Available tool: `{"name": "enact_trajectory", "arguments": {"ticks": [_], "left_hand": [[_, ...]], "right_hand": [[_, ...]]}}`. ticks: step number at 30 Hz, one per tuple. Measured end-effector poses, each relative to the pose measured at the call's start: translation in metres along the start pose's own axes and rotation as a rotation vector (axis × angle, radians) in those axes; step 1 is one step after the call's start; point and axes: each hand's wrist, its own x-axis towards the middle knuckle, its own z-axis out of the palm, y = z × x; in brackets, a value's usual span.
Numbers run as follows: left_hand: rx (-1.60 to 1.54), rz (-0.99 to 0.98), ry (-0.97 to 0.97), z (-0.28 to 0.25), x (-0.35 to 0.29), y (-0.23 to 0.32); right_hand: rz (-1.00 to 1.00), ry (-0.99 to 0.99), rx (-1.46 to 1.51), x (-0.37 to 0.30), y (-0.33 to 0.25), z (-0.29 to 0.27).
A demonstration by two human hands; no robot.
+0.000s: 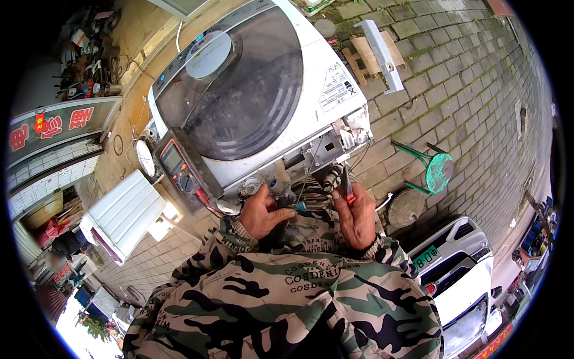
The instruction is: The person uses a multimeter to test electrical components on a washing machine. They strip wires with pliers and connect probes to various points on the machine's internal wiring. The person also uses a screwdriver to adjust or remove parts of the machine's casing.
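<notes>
In front of me stands a white top-loading washing machine point(326, 75) with a dark see-through lid and its near side opened, showing parts inside. My right hand point(357, 218) is closed around pliers point(347, 186) with red grips, their dark jaws pointing up toward the opened side. At that side's lower edge my left hand point(261, 214) is closed, thumb stretched to the right. It is against a dark part point(287, 197) with a small teal piece point(301, 206) by the thumb tip; what the fingers hold is partly hidden. A multimeter point(179, 167) rests at the machine's left corner.
A green stool point(439, 172) and a round cover point(406, 207) are on the paving to the right. Beyond lies a long white panel point(382, 57) over wood. A white ribbed box point(122, 215) stands left, a white car point(457, 263) lower right.
</notes>
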Motion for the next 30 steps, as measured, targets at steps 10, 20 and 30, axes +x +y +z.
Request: {"name": "enact_trajectory", "arguments": {"ticks": [10, 20, 30], "left_hand": [[-0.317, -0.128, -0.095, -0.012, 0.002, 0.036], [-0.379, -0.159, -0.167, -0.012, 0.006, 0.035], [-0.398, -0.17, -0.157, -0.009, 0.006, 0.038]], "right_hand": [[-0.245, -0.071, -0.522, -0.055, 0.0, 0.008], [-0.136, -0.054, -0.594, -0.059, -0.002, 0.03], [-0.148, -0.034, -0.591, -0.056, -0.006, 0.035]]}}
